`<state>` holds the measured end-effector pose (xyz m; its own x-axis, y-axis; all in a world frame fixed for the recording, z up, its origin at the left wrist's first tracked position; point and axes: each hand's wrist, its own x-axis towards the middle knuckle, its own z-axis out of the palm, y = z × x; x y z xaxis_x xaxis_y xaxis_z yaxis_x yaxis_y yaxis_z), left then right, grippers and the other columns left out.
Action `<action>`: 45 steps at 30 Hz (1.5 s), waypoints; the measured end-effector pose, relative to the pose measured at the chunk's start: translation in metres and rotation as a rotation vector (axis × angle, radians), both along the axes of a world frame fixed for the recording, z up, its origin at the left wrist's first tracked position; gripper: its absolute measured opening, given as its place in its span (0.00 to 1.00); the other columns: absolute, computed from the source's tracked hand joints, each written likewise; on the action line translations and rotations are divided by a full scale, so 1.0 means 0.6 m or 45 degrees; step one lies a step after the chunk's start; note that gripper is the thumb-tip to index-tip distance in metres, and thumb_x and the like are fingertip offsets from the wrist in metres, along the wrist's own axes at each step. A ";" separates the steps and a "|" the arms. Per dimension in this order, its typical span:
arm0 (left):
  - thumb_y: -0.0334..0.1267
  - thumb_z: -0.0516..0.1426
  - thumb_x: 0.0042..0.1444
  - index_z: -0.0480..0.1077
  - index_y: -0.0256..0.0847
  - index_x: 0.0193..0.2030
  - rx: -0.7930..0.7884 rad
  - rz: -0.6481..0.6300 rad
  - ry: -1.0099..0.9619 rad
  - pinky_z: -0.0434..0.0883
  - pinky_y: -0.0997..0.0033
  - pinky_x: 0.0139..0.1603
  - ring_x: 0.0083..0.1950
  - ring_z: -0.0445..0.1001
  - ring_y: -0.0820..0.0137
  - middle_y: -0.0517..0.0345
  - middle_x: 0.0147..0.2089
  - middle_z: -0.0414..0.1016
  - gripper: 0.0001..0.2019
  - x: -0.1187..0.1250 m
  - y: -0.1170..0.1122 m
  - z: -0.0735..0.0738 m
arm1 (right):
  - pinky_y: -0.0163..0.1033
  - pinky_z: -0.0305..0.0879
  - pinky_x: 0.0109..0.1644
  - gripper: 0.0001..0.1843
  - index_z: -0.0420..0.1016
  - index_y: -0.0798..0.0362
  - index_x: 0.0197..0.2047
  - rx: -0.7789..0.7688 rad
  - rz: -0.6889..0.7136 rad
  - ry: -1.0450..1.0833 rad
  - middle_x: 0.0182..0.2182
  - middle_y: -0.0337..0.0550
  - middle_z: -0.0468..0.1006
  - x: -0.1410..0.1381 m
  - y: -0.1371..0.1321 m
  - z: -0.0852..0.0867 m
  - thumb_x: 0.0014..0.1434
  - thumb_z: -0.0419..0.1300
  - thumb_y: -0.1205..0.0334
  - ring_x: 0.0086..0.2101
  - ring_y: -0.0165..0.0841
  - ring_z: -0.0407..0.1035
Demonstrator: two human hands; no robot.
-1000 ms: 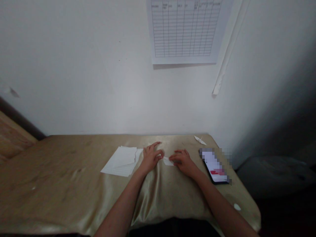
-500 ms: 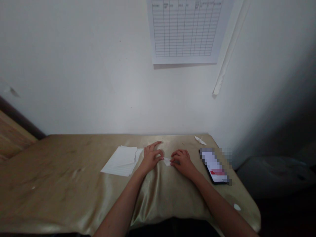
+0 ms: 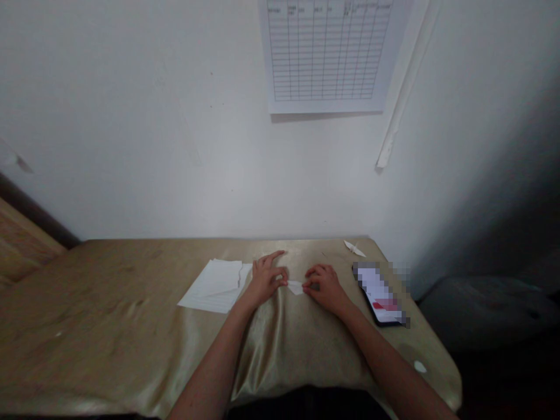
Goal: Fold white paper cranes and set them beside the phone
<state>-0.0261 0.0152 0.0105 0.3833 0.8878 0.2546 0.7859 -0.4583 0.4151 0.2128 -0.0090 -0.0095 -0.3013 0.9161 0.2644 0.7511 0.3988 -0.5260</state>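
A small folded piece of white paper (image 3: 296, 287) is held low over the cloth, between my two hands. My left hand (image 3: 268, 279) pinches its left end between thumb and index finger, with the other fingers stretched out toward the wall. At the right end, my right hand (image 3: 322, 284) grips the paper with its thumb and fingertips, the rest of its fingers curled. The fine folds are too small to make out. Left of my left hand lies a stack of white paper sheets (image 3: 214, 286), the top one with a torn right edge.
A phone (image 3: 380, 296) with a lit, blurred screen lies right of my right hand. Behind it rests a small folded paper figure (image 3: 354, 249). A white scrap (image 3: 420, 366) is near the right edge of the gold-coloured tablecloth (image 3: 109, 326). A printed chart (image 3: 326, 58) hangs on the wall.
My hands have drawn slightly apart, and more of the small folded paper shows between them. Both hands keep their hold. The other things lie as before.
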 end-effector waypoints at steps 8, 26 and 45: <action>0.36 0.61 0.60 0.79 0.48 0.36 0.115 0.104 -0.016 0.49 0.39 0.72 0.70 0.56 0.55 0.61 0.73 0.61 0.05 -0.014 0.006 0.001 | 0.54 0.56 0.64 0.04 0.86 0.41 0.35 0.031 -0.054 -0.030 0.47 0.43 0.79 -0.003 -0.006 0.003 0.57 0.68 0.60 0.53 0.43 0.66; 0.49 0.55 0.67 0.63 0.76 0.65 0.031 -0.061 0.354 0.41 0.18 0.68 0.77 0.46 0.43 0.62 0.81 0.37 0.21 0.056 -0.046 -0.020 | 0.52 0.54 0.64 0.05 0.85 0.44 0.35 0.071 -0.265 -0.011 0.48 0.45 0.77 0.010 -0.001 -0.006 0.60 0.67 0.57 0.55 0.44 0.62; 0.60 0.46 0.68 0.59 0.74 0.69 0.080 0.053 0.392 0.39 0.19 0.68 0.78 0.45 0.41 0.60 0.81 0.36 0.23 0.080 -0.045 -0.030 | 0.51 0.50 0.66 0.03 0.84 0.44 0.30 -0.033 -0.370 0.054 0.46 0.42 0.79 0.015 0.005 -0.001 0.55 0.70 0.60 0.57 0.44 0.61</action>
<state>0.0218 -0.0118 -0.0078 0.4145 0.8906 0.1871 0.8889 -0.4402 0.1264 0.2215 -0.0061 -0.0104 -0.0146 0.9690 0.2466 0.8088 0.1564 -0.5669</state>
